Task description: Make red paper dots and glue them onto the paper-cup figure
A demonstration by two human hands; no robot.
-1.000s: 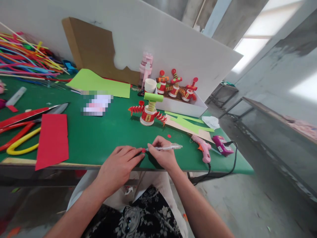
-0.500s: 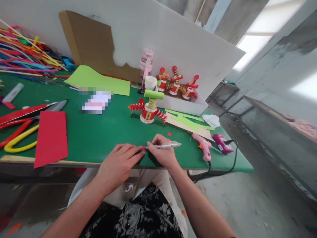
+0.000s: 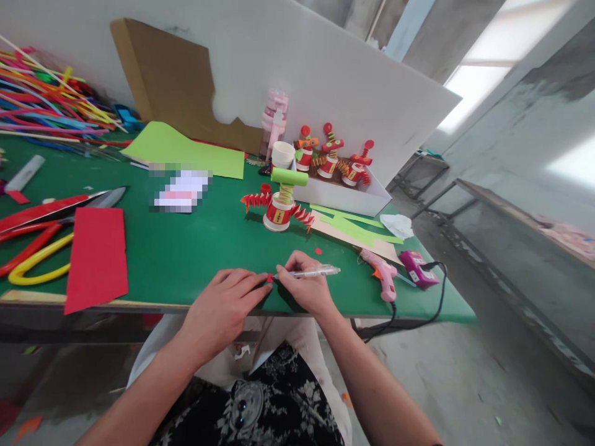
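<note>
My right hand is closed round a clear-barrelled pen, its tip pointing left at a small red paper piece. The fingertips of my left hand steady that piece against the green tabletop, close to the front edge. Just beyond my hands lies a loose red paper dot. Farther back stands a paper-cup figure with red folded-paper arms, a springy yellowish neck and a green paper roll across its top.
Red-handled scissors and a red paper sheet lie left. A pink glue gun and a purple corded box sit right. Behind are a white box of similar figures, green paper and colourful pipe cleaners.
Both hands stay in nearly the same place, pen tip still at the red piece. Nothing else has visibly moved.
</note>
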